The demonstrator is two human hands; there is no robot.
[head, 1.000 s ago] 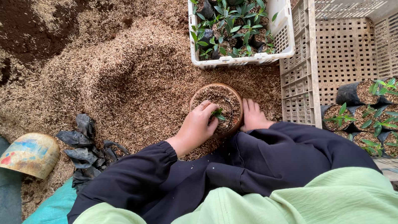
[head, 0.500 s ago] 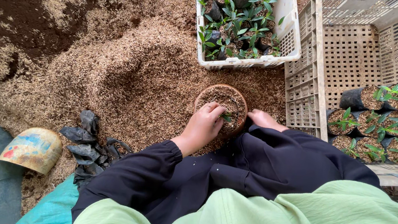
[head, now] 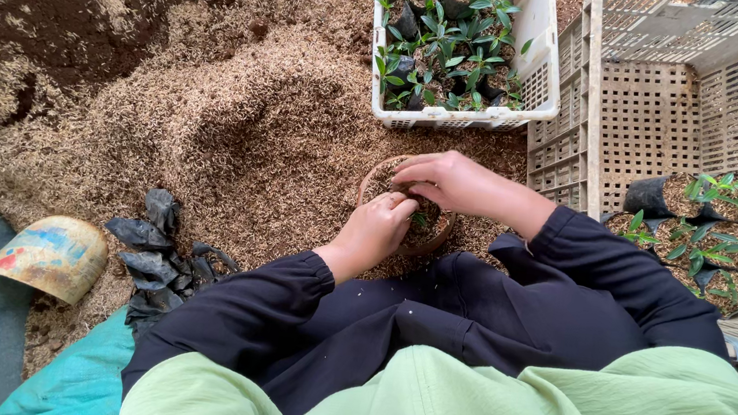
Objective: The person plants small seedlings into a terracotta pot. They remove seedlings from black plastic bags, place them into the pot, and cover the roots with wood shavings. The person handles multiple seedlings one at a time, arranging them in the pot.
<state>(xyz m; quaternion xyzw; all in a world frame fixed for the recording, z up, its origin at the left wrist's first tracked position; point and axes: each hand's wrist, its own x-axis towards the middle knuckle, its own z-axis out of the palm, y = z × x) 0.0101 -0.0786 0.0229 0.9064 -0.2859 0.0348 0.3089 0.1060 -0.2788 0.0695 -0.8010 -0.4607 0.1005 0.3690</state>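
Head view: both hands, left hand (head: 378, 229) and right hand (head: 452, 182), press fingers into the round brown pot (head: 427, 233) on the husk-covered ground (head: 210, 122), grasping nothing; firm evenly around the seedling.

We wear a dark navy long-sleeved top, its sleeves reaching to the wrists with snug cuffs and soft folds along the forearms. Our left hand (head: 375, 232) and right hand (head: 452, 182) are bare, without gloves. Below, pale green fabric, loosely creased, covers our lap.
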